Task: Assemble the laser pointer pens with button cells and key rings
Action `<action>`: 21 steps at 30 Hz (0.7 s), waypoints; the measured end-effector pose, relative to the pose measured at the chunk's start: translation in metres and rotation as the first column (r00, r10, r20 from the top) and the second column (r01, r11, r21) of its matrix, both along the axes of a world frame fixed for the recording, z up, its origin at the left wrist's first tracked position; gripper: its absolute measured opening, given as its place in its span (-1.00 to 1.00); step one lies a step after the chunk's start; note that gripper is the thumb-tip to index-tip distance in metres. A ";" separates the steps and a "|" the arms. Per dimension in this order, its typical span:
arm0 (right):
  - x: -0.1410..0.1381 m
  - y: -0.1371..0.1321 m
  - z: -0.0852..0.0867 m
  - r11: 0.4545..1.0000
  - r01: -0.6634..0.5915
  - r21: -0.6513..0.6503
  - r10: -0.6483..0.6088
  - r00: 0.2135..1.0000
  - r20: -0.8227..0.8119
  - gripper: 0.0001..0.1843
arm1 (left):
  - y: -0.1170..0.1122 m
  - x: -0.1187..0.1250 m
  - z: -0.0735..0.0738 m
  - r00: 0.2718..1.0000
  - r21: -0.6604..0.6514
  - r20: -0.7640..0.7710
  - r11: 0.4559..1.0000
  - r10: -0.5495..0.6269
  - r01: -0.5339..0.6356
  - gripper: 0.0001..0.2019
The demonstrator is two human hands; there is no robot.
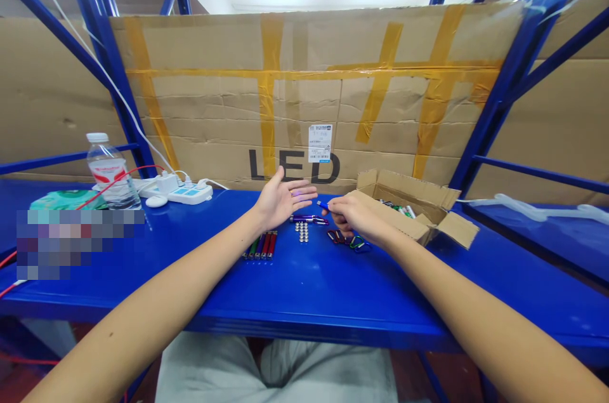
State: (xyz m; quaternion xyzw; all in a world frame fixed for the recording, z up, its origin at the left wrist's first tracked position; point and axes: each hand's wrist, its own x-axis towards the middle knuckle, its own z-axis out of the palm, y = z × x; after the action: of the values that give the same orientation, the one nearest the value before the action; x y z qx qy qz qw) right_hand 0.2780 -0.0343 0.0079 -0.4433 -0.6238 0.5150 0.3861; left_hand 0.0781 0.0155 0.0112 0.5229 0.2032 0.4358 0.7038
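Observation:
My left hand [281, 199] is held open, palm up and toward the right, above the blue shelf [304, 282]. A faint bluish glow lies on its palm. My right hand [354, 216] is closed round a small blue flashlight [323, 205] whose tip points at the left palm. Below the hands lie a purple flashlight [308, 219], a cluster of small button batteries [303, 233], a row of several coloured flashlights [261, 245] and some carabiner clips [349, 240].
An open cardboard box [413, 206] with more small items stands right of my right hand. At the left are a water bottle [111, 172], a white power strip [183, 190] with cables and a tissue pack [64, 200]. A cardboard wall marked LED [309, 92] closes the back.

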 end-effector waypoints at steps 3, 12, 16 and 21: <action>-0.001 0.001 -0.001 1.000 -0.015 -0.003 0.015 1.000 0.022 -0.82 | 0.000 0.002 -0.001 0.998 -0.013 -0.029 0.999 0.052 -0.052 -0.26; -0.003 0.001 -0.003 1.000 0.007 0.024 -0.009 0.997 0.076 -0.86 | -0.002 0.002 0.000 0.994 -0.028 -0.025 0.993 0.110 -0.111 -0.26; -0.002 0.002 -0.003 1.000 0.006 0.022 -0.007 0.998 0.067 -0.88 | -0.003 0.001 0.000 0.995 0.013 -0.037 0.996 0.092 -0.092 -0.26; -0.002 0.004 -0.007 0.999 0.009 0.047 -0.014 0.995 0.100 -0.85 | -0.004 -0.001 0.002 0.996 -0.021 -0.024 0.996 0.082 -0.082 -0.28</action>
State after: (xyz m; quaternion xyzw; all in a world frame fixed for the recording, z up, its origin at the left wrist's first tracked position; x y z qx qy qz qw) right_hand 0.2755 -0.0299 0.0014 -0.4628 -0.6517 0.4753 0.3676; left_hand 0.0776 0.0113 0.0129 0.5116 0.2374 0.4559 0.6885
